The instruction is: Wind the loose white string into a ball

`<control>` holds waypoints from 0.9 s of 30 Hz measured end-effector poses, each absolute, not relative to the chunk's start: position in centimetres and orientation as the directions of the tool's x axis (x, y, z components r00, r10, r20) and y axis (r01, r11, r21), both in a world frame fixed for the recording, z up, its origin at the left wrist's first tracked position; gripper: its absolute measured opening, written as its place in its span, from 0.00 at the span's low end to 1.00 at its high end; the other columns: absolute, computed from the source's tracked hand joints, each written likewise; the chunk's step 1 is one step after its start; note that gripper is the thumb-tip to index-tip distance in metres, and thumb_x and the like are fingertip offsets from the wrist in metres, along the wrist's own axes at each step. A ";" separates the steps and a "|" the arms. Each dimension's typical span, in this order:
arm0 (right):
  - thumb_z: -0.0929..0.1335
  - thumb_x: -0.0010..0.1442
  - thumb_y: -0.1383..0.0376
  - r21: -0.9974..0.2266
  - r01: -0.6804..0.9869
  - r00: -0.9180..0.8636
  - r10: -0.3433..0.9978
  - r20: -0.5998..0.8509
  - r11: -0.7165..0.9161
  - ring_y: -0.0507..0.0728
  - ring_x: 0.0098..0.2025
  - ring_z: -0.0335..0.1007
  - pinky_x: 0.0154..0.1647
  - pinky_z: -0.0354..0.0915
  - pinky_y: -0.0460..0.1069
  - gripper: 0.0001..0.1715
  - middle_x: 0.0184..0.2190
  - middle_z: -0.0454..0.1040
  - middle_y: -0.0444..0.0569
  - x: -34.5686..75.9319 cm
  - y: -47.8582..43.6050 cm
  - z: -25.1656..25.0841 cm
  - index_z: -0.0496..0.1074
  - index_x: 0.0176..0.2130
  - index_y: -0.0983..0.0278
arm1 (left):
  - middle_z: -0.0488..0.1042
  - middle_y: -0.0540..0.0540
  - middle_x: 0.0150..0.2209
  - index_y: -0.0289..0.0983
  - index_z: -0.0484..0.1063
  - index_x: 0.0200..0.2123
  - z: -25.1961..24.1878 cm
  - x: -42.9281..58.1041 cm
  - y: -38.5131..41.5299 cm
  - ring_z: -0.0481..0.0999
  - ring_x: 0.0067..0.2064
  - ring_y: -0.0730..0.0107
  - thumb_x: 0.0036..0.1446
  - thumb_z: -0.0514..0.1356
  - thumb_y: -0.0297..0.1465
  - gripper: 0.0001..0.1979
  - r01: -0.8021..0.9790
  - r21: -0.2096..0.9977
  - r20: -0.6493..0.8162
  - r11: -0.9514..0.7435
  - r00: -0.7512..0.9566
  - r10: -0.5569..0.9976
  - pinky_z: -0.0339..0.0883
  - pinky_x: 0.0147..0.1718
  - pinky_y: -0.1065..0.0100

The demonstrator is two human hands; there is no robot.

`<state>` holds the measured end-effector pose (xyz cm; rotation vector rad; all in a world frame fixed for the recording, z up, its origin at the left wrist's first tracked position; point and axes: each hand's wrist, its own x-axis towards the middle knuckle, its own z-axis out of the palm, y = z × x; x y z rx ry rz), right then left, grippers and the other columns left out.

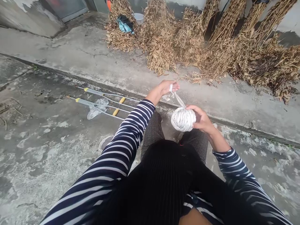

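A white ball of wound cord point(183, 119) is in my right hand point(202, 120), whose thumb and fingers grip its right side. From the top of the ball a flat white strand point(179, 100) runs up and left to my left hand point(167, 87). There it loops around the fingers, which are stretched out toward the right. The ball hangs in front of my knees, a little lower than my left hand and to its right.
Two metal crutches point(93, 104) with yellow grips lie on the concrete at the left, a clear plastic bag point(96, 109) beneath them. Bundles of dried stalks point(161, 47) line the wall ahead, with a blue cloth point(125, 25) and a white bucket point(138, 18) among them.
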<state>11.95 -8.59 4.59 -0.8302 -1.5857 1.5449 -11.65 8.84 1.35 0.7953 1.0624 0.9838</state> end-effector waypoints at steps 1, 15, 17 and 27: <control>0.84 0.35 0.48 -0.996 -0.082 -0.473 0.878 0.068 0.033 0.64 0.53 0.69 0.59 0.66 0.57 0.43 0.51 0.74 0.50 12.0 -8.7 4.7 0.76 0.49 0.56 | 0.83 0.37 0.32 0.32 0.77 0.33 0.6 -11.9 8.9 0.86 0.44 0.57 0.67 0.63 0.35 0.13 -0.178 0.905 -0.355 0.387 0.187 0.916 0.74 0.58 0.52; 0.83 0.34 0.45 -0.994 -0.112 -0.349 0.937 0.026 -0.015 0.64 0.49 0.69 0.48 0.69 0.55 0.49 0.49 0.71 0.50 11.8 -8.3 5.4 0.70 0.52 0.54 | 0.73 0.42 0.25 0.37 0.69 0.19 -0.5 -13.2 8.5 0.78 0.49 0.51 0.60 0.69 0.35 0.20 0.724 0.676 -0.132 0.141 -0.069 0.989 0.64 0.55 0.58; 0.83 0.34 0.45 -0.993 -0.120 -0.354 0.934 0.039 -0.004 0.64 0.49 0.69 0.49 0.69 0.55 0.49 0.48 0.71 0.50 11.8 -8.5 5.9 0.71 0.52 0.54 | 0.73 0.42 0.24 0.37 0.70 0.19 -0.8 -13.9 8.3 0.79 0.48 0.50 0.57 0.71 0.33 0.19 0.725 0.660 -0.214 0.197 -0.070 0.974 0.65 0.56 0.57; 0.84 0.34 0.50 -0.993 -0.112 -0.302 0.950 0.075 0.043 0.62 0.49 0.68 0.50 0.68 0.55 0.46 0.48 0.72 0.49 12.1 -8.4 6.8 0.72 0.50 0.54 | 0.82 0.37 0.55 0.36 0.81 0.52 1.4 -10.3 0.6 0.80 0.58 0.55 0.56 0.69 0.30 0.20 -0.029 0.995 0.095 -0.093 0.507 0.857 0.68 0.62 0.56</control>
